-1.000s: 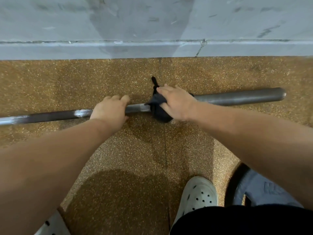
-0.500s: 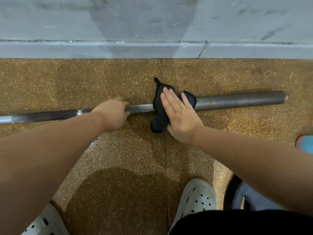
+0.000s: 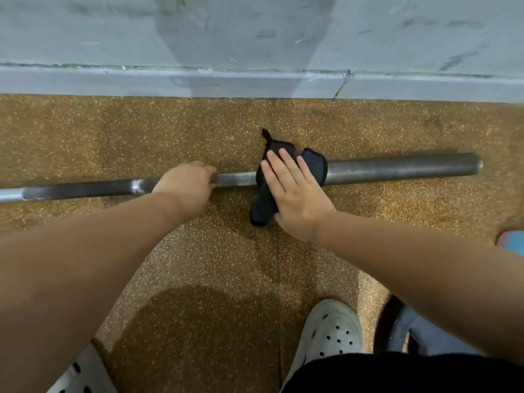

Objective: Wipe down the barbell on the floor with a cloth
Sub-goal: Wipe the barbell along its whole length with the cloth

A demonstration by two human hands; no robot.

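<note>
A bar [image 3: 397,168] lies across the middle of the frame on a speckled brown floor [image 3: 113,131], parallel to the grey wall [image 3: 255,38] along the top, its thick sleeve end reaching toward the right edge and its thin shaft running off the left edge. A dark cloth [image 3: 313,163] is draped over it just right of centre, about where shaft meets sleeve, one end trailing down onto the floor. The wipe looks to be mid-course: the cloth sits at one spot, and the metal gives no clear sign of which stretches are clean, so the sleeve to the right and the long shaft to the left may both remain. The right hand [image 3: 295,191] lies flat on the cloth, fingers straight and spread, pressing rather than gripping. The left hand [image 3: 187,185], left of centre, is curled over the shaft, apparently steadying it. Pale clogs [image 3: 331,333] show at the bottom.
</note>
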